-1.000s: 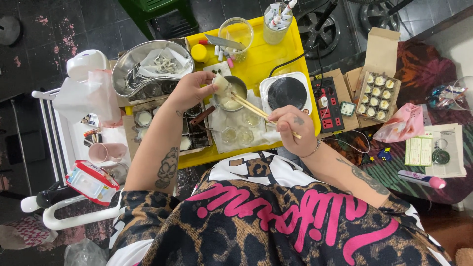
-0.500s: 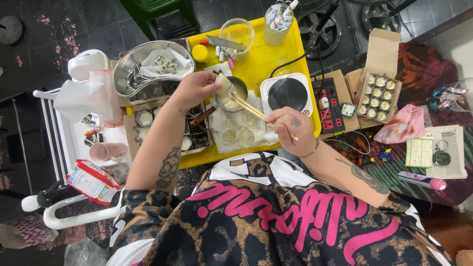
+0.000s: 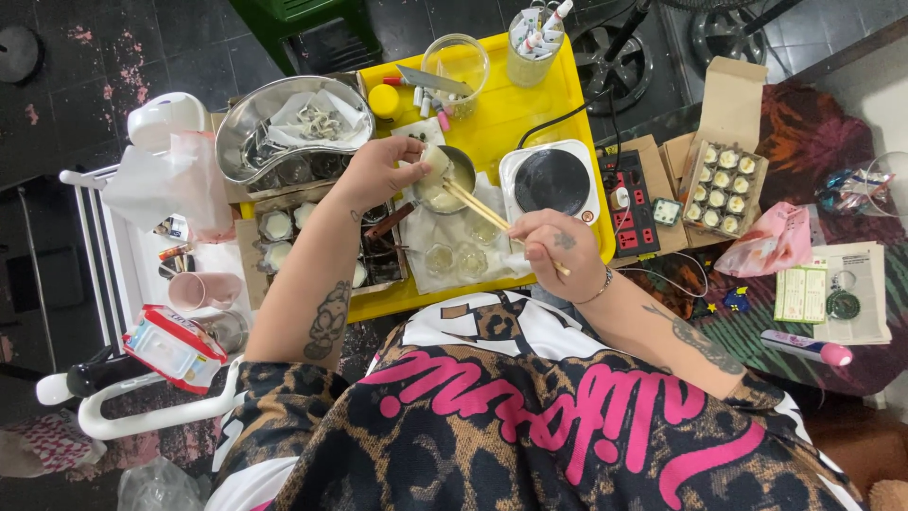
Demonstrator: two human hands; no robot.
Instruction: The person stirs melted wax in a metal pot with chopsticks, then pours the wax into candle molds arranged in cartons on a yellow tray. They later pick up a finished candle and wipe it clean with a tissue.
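Left hand point(image 3: 378, 175) grips a pale lump point(image 3: 435, 161) over the small pot point(image 3: 452, 180); right hand point(image 3: 553, 248) pinches chopsticks point(image 3: 482, 210) into it, scraping.

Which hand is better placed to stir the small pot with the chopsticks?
The right hand, probably: it already grips the chopsticks, whose tips reach into the small pot. The left hand is busy holding a pale lump over the pot.

Both hands point(image 3: 378, 172) point(image 3: 558, 248) raised, fingers prob. curled shut.
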